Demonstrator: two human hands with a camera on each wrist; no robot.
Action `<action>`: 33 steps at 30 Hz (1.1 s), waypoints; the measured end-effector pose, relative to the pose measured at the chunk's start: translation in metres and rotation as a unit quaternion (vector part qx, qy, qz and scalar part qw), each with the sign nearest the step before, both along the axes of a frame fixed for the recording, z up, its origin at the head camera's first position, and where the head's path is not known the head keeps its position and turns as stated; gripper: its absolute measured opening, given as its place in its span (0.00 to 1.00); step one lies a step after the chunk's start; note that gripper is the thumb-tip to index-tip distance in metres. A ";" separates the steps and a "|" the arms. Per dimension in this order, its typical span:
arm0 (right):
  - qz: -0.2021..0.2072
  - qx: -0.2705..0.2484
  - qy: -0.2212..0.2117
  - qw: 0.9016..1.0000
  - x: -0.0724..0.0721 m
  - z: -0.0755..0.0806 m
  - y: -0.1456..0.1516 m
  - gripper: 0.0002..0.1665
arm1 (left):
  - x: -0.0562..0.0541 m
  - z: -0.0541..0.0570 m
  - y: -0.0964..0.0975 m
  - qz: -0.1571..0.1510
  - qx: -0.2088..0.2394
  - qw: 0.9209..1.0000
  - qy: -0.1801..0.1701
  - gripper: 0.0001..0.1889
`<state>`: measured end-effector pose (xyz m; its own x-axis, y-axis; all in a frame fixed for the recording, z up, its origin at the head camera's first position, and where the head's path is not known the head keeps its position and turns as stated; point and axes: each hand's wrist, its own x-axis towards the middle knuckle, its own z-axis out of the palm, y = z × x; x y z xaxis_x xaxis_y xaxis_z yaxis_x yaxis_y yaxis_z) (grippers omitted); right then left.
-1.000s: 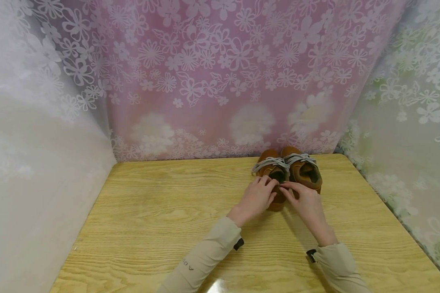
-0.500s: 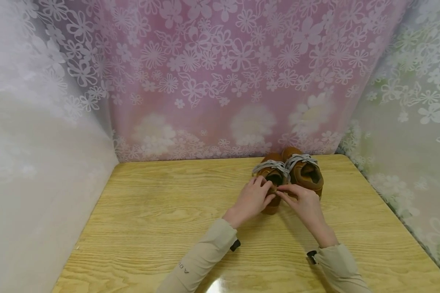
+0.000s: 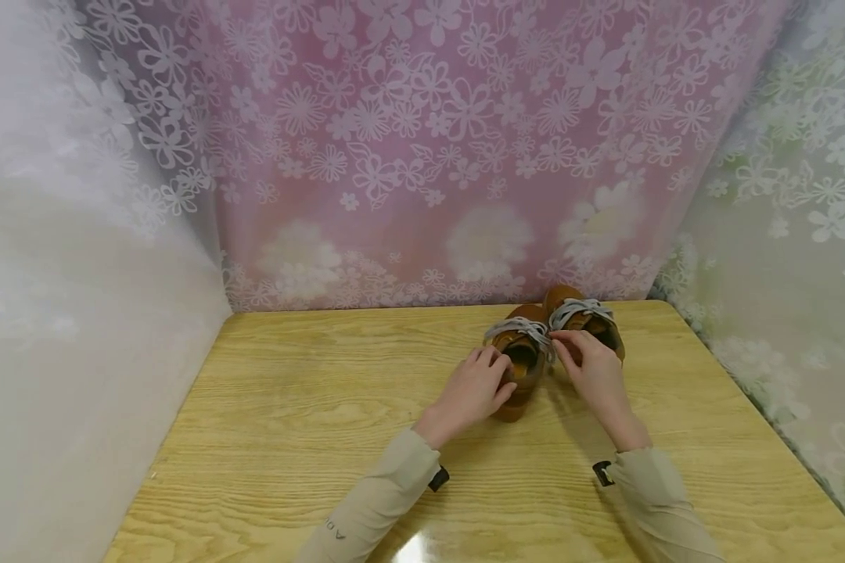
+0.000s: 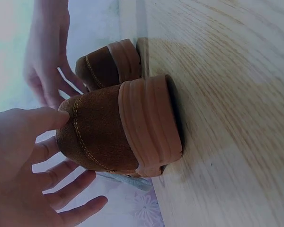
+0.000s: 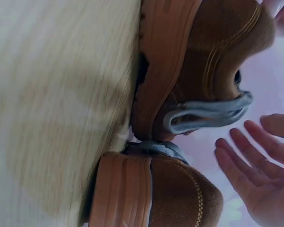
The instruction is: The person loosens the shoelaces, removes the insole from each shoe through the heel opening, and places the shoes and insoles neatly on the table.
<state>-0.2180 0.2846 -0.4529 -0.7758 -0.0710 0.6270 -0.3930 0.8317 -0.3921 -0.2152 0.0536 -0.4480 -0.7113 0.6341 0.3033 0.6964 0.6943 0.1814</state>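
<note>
Two brown lace-up shoes with grey laces stand side by side at the table's back right. Nearer is the left shoe (image 3: 517, 408), its heel toward me; the right shoe (image 3: 562, 295) sits slightly farther back. My left hand (image 3: 468, 391) grips the left shoe's heel. In the left wrist view its thumb (image 4: 52, 118) presses the heel's top edge, the other fingers on the far side. My right hand (image 3: 595, 379) hovers above the right shoe, near the grey laces (image 5: 208, 113) of the left one. Its fingers are loosely bent and hold nothing in the right wrist view.
The shoes rest on a wood-grain table (image 3: 310, 407). A pink flowered curtain (image 3: 394, 156) hangs right behind its back edge. Pale sheets flank it, a plain-looking left sheet (image 3: 98, 352) and a flowered right sheet (image 3: 782, 313).
The left shoe has shifted toward me and slightly left, with my left hand on its heel. My right hand has left that heel and moved up and right, toward the laces.
</note>
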 end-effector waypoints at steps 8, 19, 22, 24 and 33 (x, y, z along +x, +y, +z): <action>0.009 0.096 -0.126 0.987 -0.015 -0.012 0.004 0.24 | 0.004 0.002 -0.013 -0.011 0.013 0.999 -0.035 0.11; -0.002 0.085 -0.165 0.983 -0.016 -0.019 -0.004 0.29 | 0.003 -0.001 -0.029 -0.010 0.021 0.997 -0.075 0.13; -0.009 0.090 -0.164 0.982 -0.012 -0.017 -0.009 0.29 | 0.003 -0.001 -0.034 -0.008 0.029 0.997 -0.073 0.15; -0.016 0.094 -0.162 0.982 -0.010 -0.016 -0.012 0.29 | 0.003 0.000 -0.037 -0.008 0.037 0.997 -0.074 0.16; -0.043 0.099 -0.140 0.984 0.005 -0.009 -0.028 0.27 | 0.004 -0.001 -0.045 0.007 0.053 0.995 -0.086 0.20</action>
<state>-0.2133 0.2564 -0.4617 -0.9250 -0.0964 0.3674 -0.2168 0.9282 -0.3023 -0.2111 0.0090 -0.4486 -0.7670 0.5948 0.2408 0.6390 0.6741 0.3705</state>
